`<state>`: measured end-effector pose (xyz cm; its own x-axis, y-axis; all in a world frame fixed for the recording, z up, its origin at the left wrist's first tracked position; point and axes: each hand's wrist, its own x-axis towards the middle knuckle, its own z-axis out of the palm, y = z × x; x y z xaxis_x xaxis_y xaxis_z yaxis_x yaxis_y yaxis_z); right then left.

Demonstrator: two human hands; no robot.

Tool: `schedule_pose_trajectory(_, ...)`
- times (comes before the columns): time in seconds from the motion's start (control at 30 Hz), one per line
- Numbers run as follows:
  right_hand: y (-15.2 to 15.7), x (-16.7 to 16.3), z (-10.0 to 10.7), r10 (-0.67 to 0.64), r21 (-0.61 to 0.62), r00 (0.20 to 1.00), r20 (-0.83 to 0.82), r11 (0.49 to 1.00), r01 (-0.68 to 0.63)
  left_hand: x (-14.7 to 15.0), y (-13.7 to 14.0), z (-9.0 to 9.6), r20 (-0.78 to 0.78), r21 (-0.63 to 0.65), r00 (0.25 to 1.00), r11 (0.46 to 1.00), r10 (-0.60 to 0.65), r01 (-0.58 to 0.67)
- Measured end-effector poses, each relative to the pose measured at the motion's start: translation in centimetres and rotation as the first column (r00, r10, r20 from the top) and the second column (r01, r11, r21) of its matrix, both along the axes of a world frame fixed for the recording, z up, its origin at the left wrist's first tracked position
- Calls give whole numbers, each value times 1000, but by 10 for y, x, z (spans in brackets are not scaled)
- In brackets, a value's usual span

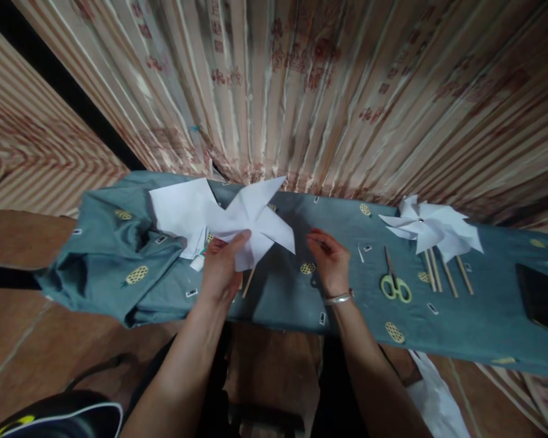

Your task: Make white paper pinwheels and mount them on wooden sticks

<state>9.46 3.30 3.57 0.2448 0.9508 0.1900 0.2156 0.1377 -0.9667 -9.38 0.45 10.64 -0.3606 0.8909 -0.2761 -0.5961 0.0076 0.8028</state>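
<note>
A white paper pinwheel (256, 214) is gripped by my left hand (221, 267), the thumb pressing near its middle. Below its blades a thin wooden stick (249, 283) shows; whether it is joined to the pinwheel I cannot tell. Over the cloth to the right, apart from the pinwheel, my right hand (332, 264) has thumb and fingers pinched together. Anything between those fingertips is too small to make out. White paper sheets (182, 207) lie left of the pinwheel, and a small white object (197, 263) sits beside my left hand.
Green-handled scissors (395, 289) lie right of my right hand, near a small white strip (360, 252). Further right are several white pinwheels (438, 222) on wooden sticks (450, 280) and a dark phone (541, 298). A green cloth (274, 304) covers the narrow table; a curtain (278, 109) hangs behind.
</note>
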Motion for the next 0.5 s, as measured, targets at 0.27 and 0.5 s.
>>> schedule_pose_trajectory(0.27, 77, -77, 31, 195, 50, 621, 759, 934, -354, -58, 4, 9, -30, 47, 971, 970, 239, -237)
schedule_pose_trajectory(0.5, 114, -105, 34, 303, -132, 288, 908, 861, -492, -68, 0, 13, -41, 36, 959, 960, 280, -279)
